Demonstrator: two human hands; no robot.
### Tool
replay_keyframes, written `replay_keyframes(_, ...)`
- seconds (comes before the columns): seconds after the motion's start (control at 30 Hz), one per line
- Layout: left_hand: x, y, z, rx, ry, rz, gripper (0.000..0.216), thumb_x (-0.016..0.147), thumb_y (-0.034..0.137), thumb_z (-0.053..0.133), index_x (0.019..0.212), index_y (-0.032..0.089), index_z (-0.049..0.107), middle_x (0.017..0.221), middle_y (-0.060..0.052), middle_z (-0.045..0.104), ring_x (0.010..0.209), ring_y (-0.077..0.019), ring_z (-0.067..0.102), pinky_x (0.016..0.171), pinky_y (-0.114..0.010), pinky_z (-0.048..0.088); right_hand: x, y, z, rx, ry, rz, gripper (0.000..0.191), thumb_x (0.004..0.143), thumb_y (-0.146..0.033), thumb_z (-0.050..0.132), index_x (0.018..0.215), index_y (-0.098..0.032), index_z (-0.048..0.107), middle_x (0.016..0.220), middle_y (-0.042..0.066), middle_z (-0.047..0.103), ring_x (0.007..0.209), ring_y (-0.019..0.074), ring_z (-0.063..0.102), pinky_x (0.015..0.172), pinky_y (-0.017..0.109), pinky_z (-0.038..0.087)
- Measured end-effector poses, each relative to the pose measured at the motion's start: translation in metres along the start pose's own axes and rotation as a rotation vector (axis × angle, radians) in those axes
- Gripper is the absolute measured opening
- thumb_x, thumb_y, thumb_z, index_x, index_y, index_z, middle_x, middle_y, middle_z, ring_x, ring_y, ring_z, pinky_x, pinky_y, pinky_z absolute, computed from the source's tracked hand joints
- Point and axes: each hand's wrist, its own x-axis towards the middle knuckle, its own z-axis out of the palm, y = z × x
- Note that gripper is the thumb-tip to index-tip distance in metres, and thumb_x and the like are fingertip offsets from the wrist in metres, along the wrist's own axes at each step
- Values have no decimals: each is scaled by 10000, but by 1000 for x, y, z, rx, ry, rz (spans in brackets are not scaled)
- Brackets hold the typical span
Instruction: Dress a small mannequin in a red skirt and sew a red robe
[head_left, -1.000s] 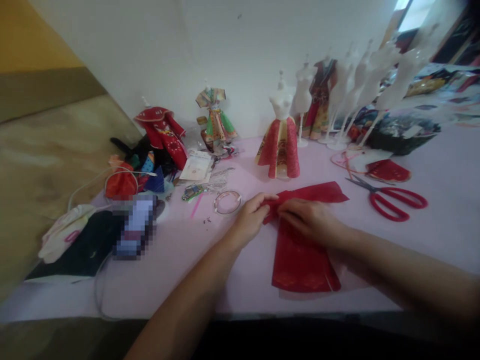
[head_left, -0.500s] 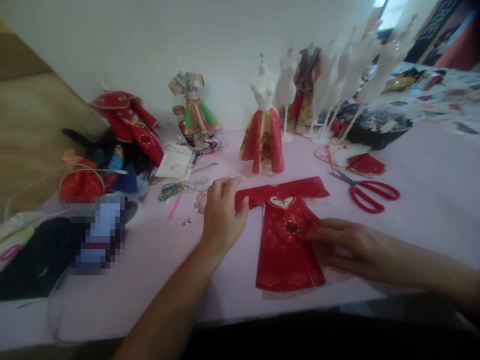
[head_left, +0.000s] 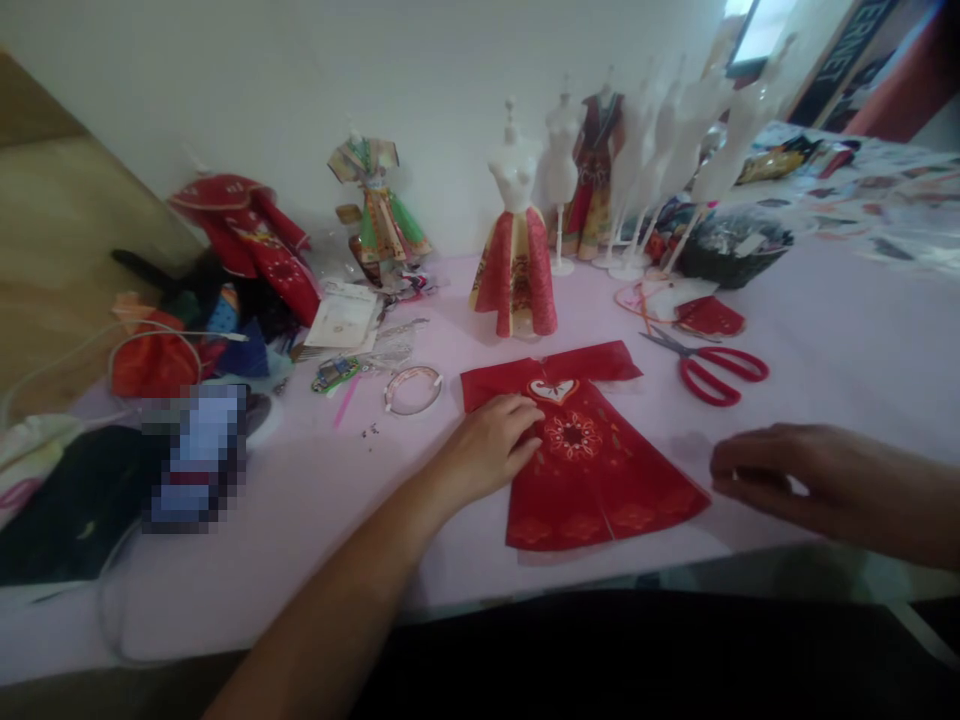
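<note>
A small red doll-size dress (head_left: 600, 490) with embroidered motifs and a white heart-shaped patch at the neck lies flat on the table. My left hand (head_left: 495, 445) rests on its left side below the sleeve, with fingers apart and not gripping. Just right of the hem's flared corner is my right hand (head_left: 795, 480). Its fingers are bent, a gap shows behind the fingertips, and nothing is visibly held. Red-handled scissors (head_left: 712, 370) lie beyond the dress on the right. A ring-shaped band (head_left: 413, 390) sits to the left of the sleeve.
A mini mannequin in a red and cream skirt (head_left: 517, 270) stands behind the dress. Several white mannequins (head_left: 566, 170) and a dark basket (head_left: 739, 250) are at back right. Clothed figures, cloth scraps (head_left: 157, 360) and a pixelated object (head_left: 199, 455) occupy the left.
The dress's right skirt panel has spread outward to the right. My right hand has moved right, off the skirt. My left hand has shifted from the sleeve down onto the dress's body.
</note>
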Motion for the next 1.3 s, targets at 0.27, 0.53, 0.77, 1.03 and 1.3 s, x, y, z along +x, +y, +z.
replay_keyframes(0.27,1,5,-1,-4,-3,-24,432,893,315,666,1296,178,591,1357,-137,612,1284,-259,557,1114,-419,438,95,-26,35,-37,-14,-235,439,1025,-361,396,1433,-259,521,1422,116,571,1257,271,590,1023,460,520)
replay_keyframes(0.53,-6,7,-7,90,-86,-71,588,918,464,621,1387,121,528,1504,-185,495,1415,-283,450,1175,-435,379,133,7,95,-178,12,-302,654,985,-557,437,1529,-196,419,1564,160,432,1415,344,437,1142,551,392)
replay_keyframes(0.77,-8,4,-1,132,-83,-34,604,956,503,546,1370,63,540,1480,-205,515,1403,-273,466,1181,-395,370,132,17,101,-148,0,-339,604,992,-586,323,1474,-268,498,1568,132,436,1419,357,437,1133,585,408)
replay_keyframes(1.03,-7,9,0,65,168,13,330,984,373,527,1195,154,654,1240,-91,703,1210,-192,627,1085,-334,470,131,20,97,2,15,-190,538,980,-472,470,1507,-422,375,1570,62,438,1438,275,419,1184,449,373)
replay_keyframes(1.3,-19,33,-33,126,421,3,214,960,257,497,1007,147,674,1013,-83,747,966,-181,690,920,-321,545,129,45,84,28,150,-43,371,949,-528,475,1310,-461,531,1339,111,643,1189,278,641,1065,436,429)
